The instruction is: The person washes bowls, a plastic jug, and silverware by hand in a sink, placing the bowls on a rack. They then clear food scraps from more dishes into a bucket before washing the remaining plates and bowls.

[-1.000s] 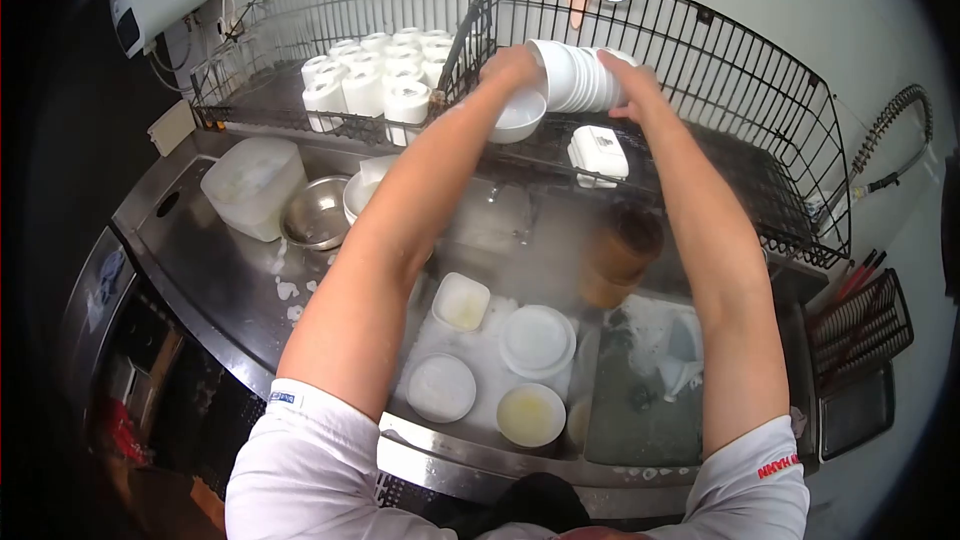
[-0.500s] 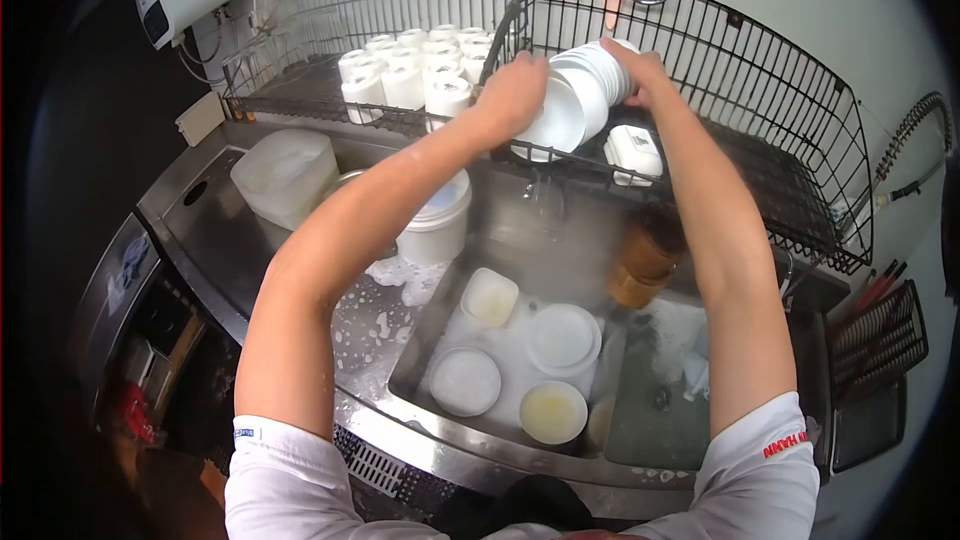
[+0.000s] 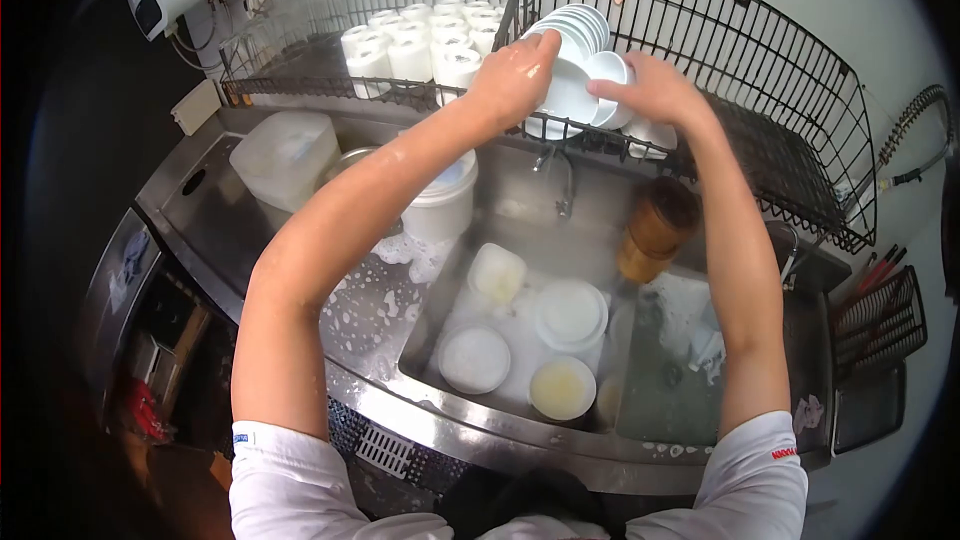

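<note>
At the wire rack over the sink, my left hand (image 3: pixel 512 78) is closed at the edge of a large white bowl (image 3: pixel 570 100) that leans with its open side toward me. My right hand (image 3: pixel 662 92) grips the rim of a smaller white bowl (image 3: pixel 608 68), the thumb inside and the fingers hidden behind it. A nested stack of white bowls (image 3: pixel 585 25) lies tilted just behind both hands. Below my right hand, a small white dish (image 3: pixel 652 135) sits partly hidden by the rack wire.
White cups (image 3: pixel 410 58) stand in rows in the rack's left part. In the sink, bowls and plates (image 3: pixel 570 315) lie in cloudy water. Brown stacked containers (image 3: pixel 660 225) stand at the divider. A white bucket (image 3: pixel 440 205) and translucent tub (image 3: pixel 285 155) occupy the left counter.
The bowl stack has shifted left and now leans the other way. My right hand has left the stack, come nearer, and taken hold of a smaller bowl. My left hand stays by the large bowl.
</note>
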A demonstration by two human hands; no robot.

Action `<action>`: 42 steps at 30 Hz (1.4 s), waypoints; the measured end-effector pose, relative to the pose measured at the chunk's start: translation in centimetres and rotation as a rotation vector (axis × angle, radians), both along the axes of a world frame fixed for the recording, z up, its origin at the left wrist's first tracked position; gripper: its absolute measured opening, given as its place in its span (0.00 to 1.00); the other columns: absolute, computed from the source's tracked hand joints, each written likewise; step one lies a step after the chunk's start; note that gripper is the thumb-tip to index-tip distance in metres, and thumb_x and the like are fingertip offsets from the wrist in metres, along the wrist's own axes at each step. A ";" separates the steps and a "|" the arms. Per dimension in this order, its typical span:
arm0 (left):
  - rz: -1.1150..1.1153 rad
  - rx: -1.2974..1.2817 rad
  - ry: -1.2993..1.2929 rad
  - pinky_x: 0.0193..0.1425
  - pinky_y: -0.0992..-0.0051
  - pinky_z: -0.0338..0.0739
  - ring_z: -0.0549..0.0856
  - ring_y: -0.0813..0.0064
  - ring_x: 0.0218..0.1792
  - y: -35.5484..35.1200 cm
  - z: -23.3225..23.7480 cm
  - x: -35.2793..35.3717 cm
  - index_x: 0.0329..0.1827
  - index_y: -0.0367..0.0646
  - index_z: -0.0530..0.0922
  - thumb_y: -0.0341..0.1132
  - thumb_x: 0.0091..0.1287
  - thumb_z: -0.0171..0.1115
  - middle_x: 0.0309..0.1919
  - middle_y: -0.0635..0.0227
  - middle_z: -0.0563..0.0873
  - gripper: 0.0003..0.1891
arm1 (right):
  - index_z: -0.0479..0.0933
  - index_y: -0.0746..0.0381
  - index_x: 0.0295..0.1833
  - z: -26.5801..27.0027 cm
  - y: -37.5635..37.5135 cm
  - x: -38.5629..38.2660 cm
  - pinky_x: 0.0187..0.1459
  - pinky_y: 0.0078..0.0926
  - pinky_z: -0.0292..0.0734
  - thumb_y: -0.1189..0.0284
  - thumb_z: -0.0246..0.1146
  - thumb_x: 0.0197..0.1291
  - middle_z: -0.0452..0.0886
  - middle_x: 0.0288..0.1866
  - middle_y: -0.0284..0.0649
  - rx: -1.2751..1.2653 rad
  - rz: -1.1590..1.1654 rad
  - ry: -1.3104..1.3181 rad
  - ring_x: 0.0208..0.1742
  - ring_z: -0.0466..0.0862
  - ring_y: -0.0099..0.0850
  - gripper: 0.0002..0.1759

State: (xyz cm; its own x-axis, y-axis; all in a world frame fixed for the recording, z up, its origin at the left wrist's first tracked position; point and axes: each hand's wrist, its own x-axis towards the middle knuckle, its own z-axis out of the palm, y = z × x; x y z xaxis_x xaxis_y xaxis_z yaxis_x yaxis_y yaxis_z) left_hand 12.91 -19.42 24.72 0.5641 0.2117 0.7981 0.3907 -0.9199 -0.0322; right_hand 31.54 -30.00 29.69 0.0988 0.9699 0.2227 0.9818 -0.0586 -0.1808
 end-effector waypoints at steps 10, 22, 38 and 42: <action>0.004 0.175 -0.229 0.37 0.58 0.74 0.76 0.54 0.39 -0.2 -1.6 -0.3 0.42 0.40 0.67 0.25 0.60 0.53 0.34 0.56 0.75 0.09 | 0.70 0.64 0.49 -2.3 2.6 -1.2 0.54 0.35 0.71 0.73 0.66 0.45 0.78 0.48 0.52 0.407 0.355 0.248 0.53 0.78 0.47 0.23; 0.380 0.099 -0.019 0.34 0.55 0.80 0.84 0.49 0.36 -0.7 0.1 1.5 0.45 0.34 0.67 0.27 0.55 0.55 0.33 0.47 0.82 0.14 | 0.73 0.68 0.50 -5.8 4.3 -1.0 0.52 0.45 0.73 0.68 0.63 0.46 0.79 0.46 0.58 0.456 0.056 0.152 0.49 0.79 0.55 0.25; -0.078 -1.116 0.156 0.44 0.72 0.76 0.84 0.67 0.40 -7.2 -40.0 -1.5 0.49 0.38 0.77 0.29 0.61 0.57 0.43 0.55 0.84 0.13 | 0.61 0.67 0.61 -47.6 -24.4 0.5 0.48 0.46 0.74 0.66 0.62 0.57 0.79 0.43 0.59 -0.094 -0.618 0.474 0.46 0.80 0.52 0.30; 0.596 -0.987 0.196 0.57 0.60 0.71 0.77 0.48 0.51 -2.7 -54.2 -0.9 0.56 0.33 0.70 0.37 0.56 0.63 0.47 0.47 0.78 0.26 | 0.56 0.68 0.59 -49.3 -23.4 -1.0 0.45 0.52 0.73 0.71 0.57 0.59 0.78 0.41 0.63 -0.231 -0.823 0.518 0.43 0.79 0.60 0.26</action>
